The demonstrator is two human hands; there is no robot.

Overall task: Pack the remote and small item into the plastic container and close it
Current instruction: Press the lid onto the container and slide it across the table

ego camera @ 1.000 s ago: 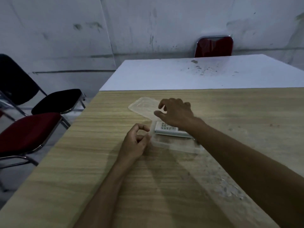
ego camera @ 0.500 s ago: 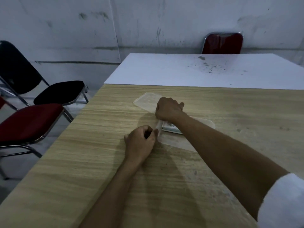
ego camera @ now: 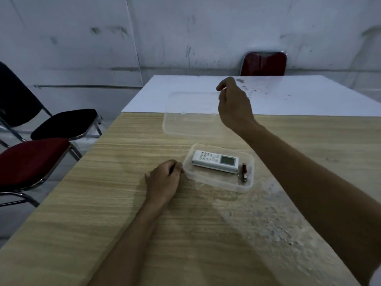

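wood-grain tabletop (ego camera: 103, 223) carries a clear, shallow rectangular plastic container (ego camera: 218, 183), open on top. inside it lies the white remote with grey screen (ego camera: 215, 161), and just to its right a small dark red item on a metal ring (ego camera: 244, 171). your left hand (ego camera: 164, 180) sits curled on the table, fingertips touching the container's left rim (not gripping anything). your right hand (ego camera: 234, 104) pinches the clear flat lid (ego camera: 189, 114), raised beyond the container.
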